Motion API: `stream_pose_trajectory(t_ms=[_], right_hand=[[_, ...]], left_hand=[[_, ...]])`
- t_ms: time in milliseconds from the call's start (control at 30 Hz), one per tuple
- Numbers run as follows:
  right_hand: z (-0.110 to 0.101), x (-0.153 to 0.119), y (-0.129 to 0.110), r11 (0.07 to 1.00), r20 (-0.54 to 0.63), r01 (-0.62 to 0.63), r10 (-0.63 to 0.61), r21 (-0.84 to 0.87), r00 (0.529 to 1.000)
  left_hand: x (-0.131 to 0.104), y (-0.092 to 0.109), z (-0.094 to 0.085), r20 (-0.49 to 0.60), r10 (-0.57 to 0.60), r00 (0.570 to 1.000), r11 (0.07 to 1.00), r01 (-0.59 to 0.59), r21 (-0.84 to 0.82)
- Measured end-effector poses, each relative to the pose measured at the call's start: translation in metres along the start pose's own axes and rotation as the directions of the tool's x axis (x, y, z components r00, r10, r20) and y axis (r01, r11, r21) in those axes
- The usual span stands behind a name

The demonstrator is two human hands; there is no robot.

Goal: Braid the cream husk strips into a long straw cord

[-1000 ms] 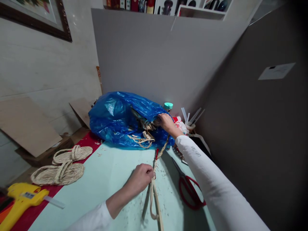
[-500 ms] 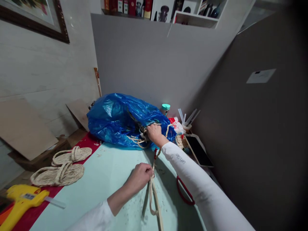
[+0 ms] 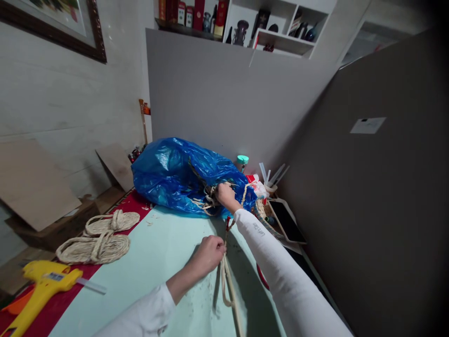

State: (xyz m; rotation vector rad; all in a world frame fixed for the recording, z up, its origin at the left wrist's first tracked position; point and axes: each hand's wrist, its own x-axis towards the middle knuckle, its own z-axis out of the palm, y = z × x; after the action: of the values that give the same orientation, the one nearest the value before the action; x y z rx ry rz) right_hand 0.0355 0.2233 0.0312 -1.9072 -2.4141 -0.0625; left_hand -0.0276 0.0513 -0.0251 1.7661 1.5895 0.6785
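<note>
The left hand [image 3: 209,253] is closed around a pale braided cord [image 3: 228,285] that trails toward the person across the light green desk [image 3: 147,267]. Farther back, the right hand [image 3: 225,194] reaches into the mouth of the blue plastic bag [image 3: 168,171], fingers curled among loose straw strips [image 3: 206,201]; whether it grips them I cannot tell.

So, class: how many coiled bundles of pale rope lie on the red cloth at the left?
2: one smaller coil farther back and one bigger coil nearer the yellow glue gun, touching each other. More rope may be hidden inside the blue bag.
</note>
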Motion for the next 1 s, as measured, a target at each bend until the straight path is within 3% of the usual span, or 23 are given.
stream_pose_trajectory(t_ms=[200, 433, 567, 733, 900, 1000], right_hand=[[0.001, -0.014, 0.012, 1.0, -0.078, 0.003, -0.004, -0.007, 0.997], [-0.001, -0.019, 0.011, 1.0, -0.088, 0.012, -0.015, -0.027, 0.996], [-0.003, -0.015, 0.012, 0.999, -0.09, 0.024, -0.026, -0.024, 0.996], [0.001, -0.007, 0.018, 0.999, 0.005, 0.047, -0.047, 0.018, 0.999], [0.005, -0.001, 0.018, 0.994, 0.035, 0.089, -0.092, 0.066, 0.995], [0.006, -0.003, 0.018, 0.991, 0.032, 0.109, -0.112, 0.072, 0.993]], left_hand=[[-0.002, 0.007, -0.004, 0.01, 0.012, 1.0, 0.998, -0.013, 0.06], [-0.01, 0.009, -0.004, 0.0, 0.051, 0.999, 0.974, -0.05, 0.221], [-0.017, 0.009, 0.001, -0.036, 0.137, 0.99, 0.895, -0.108, 0.432], [-0.019, 0.018, 0.005, -0.047, 0.243, 0.969, 0.778, -0.166, 0.605], [-0.005, 0.033, -0.016, 0.055, 0.175, 0.983, 0.803, -0.174, 0.57], [0.018, 0.036, -0.039, -0.014, 0.191, 0.982, 0.822, -0.152, 0.549]])
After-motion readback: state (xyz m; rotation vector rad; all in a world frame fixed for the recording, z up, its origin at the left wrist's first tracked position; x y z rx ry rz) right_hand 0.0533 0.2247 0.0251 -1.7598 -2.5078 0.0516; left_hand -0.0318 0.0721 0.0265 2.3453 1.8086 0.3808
